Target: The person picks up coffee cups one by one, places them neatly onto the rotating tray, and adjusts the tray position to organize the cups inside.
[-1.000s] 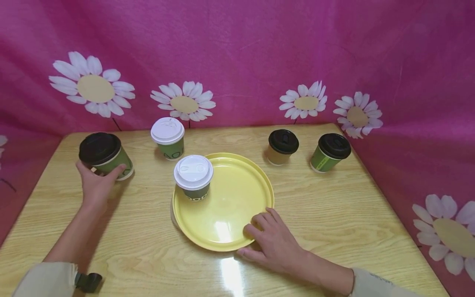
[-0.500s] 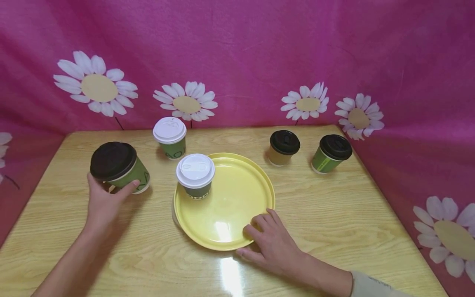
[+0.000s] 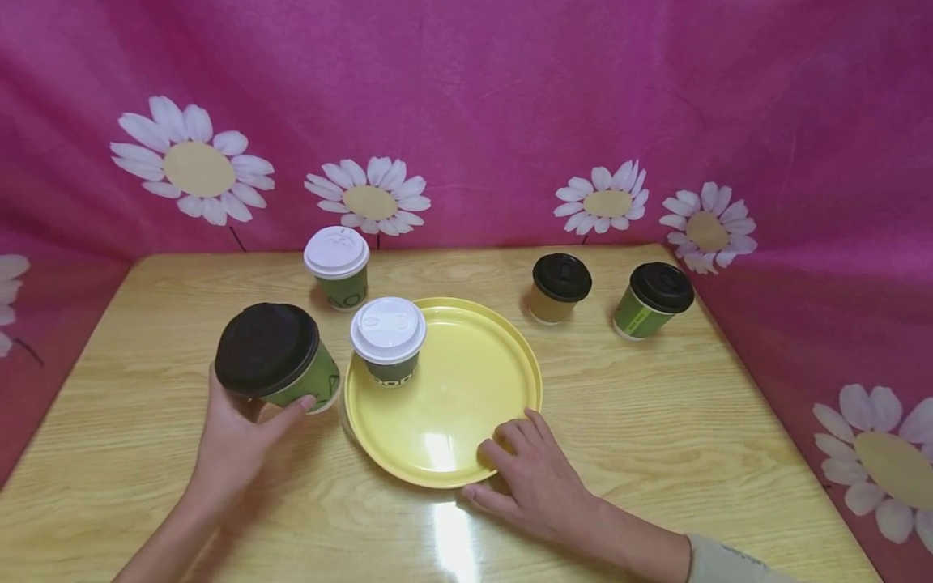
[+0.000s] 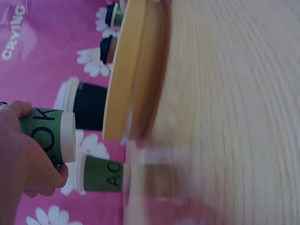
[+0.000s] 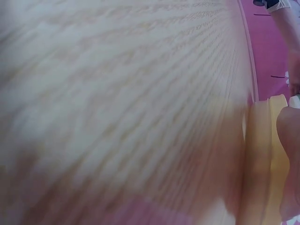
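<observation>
My left hand (image 3: 236, 437) grips a green paper coffee cup (image 3: 317, 380) with a black lid, fingers and thumb around its side. The left wrist view shows this cup's white base (image 4: 68, 137) raised off the table, left of the round yellow tray (image 3: 474, 405). On the tray's left part stands a dark paper cup (image 3: 394, 371) with a white lid. My right hand (image 3: 535, 478) holds the tray's near right rim, thumb outside and fingers bent over the edge. In the right wrist view the hand partly covers the tray's side (image 5: 258, 164).
Behind the tray to the left stands a green cup (image 3: 342, 290) with a white lid. At the back right are a small tan cup (image 3: 550, 306) and a green cup (image 3: 641, 317), both black-lidded. A pink flowered cloth (image 3: 466, 121) encloses the wooden table (image 3: 656, 453).
My left hand has lifted the black-lidded green cup and carried it right and nearer, towards the tray's left edge. The right hand has stayed on the rim.
</observation>
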